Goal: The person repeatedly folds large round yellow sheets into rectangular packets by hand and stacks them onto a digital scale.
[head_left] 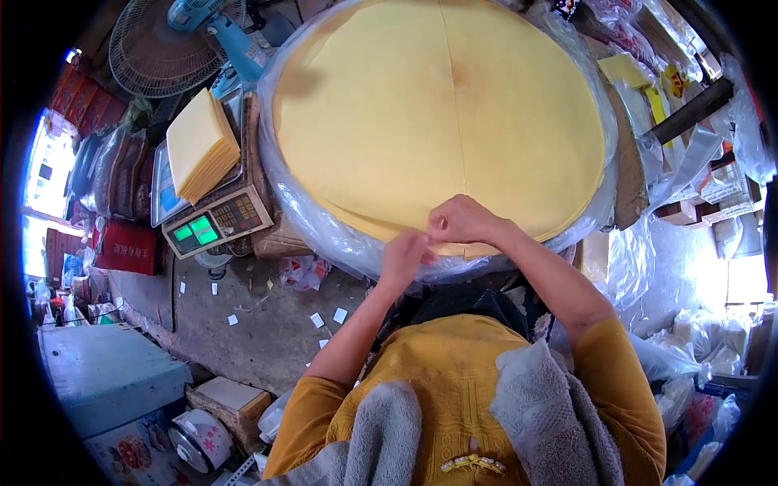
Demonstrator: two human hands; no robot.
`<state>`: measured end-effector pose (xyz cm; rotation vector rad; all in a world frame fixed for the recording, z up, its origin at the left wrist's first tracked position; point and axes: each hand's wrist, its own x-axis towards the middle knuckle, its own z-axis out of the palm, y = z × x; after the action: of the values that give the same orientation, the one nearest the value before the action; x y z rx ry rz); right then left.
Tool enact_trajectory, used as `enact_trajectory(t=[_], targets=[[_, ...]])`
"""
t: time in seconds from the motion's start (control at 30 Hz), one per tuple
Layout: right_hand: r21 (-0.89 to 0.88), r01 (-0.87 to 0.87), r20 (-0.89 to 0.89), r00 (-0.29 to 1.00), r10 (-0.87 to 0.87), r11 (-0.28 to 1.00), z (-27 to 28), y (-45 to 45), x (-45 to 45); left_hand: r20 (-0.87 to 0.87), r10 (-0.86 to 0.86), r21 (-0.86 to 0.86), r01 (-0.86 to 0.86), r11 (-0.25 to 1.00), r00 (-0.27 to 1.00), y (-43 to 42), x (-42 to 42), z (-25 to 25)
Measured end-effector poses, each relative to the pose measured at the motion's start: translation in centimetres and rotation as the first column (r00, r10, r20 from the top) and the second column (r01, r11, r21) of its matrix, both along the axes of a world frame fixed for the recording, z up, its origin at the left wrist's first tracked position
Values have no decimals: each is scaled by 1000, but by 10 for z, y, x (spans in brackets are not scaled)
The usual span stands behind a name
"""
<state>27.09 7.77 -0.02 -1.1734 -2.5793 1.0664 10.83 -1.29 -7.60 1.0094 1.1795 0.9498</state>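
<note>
A large round stack of thin, pale yellow sheets (365,105) lies before me on clear plastic wrap (296,206), with a fine line running down its top sheet. At the near rim, my right hand (466,220) is closed in a pinch on the sheet's edge. Close beside it and slightly lower, my left hand (405,257) is also closed at that edge, a little blurred, with its fingertips near the right hand's. The exact grip of the fingertips is partly hidden.
At left, a digital scale (212,227) with a lit green display carries a stack of folded yellow sheets (201,150). Behind it stands a blue fan (231,44). White paper scraps (317,320) dot the floor. Plastic bags (632,259) hang at right; a light-blue box (113,368) stands lower left.
</note>
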Motion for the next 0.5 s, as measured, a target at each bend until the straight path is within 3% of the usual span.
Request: enact_trajectory(t=[0.37, 0.5], targets=[[67, -49, 38, 998, 47, 997, 2, 1, -2, -1, -4, -17, 4, 1000, 1000, 0, -1, -6], [1, -54, 71, 996, 54, 999, -6, 7, 2, 68, 32, -31, -30, 999, 997, -2, 2, 4]])
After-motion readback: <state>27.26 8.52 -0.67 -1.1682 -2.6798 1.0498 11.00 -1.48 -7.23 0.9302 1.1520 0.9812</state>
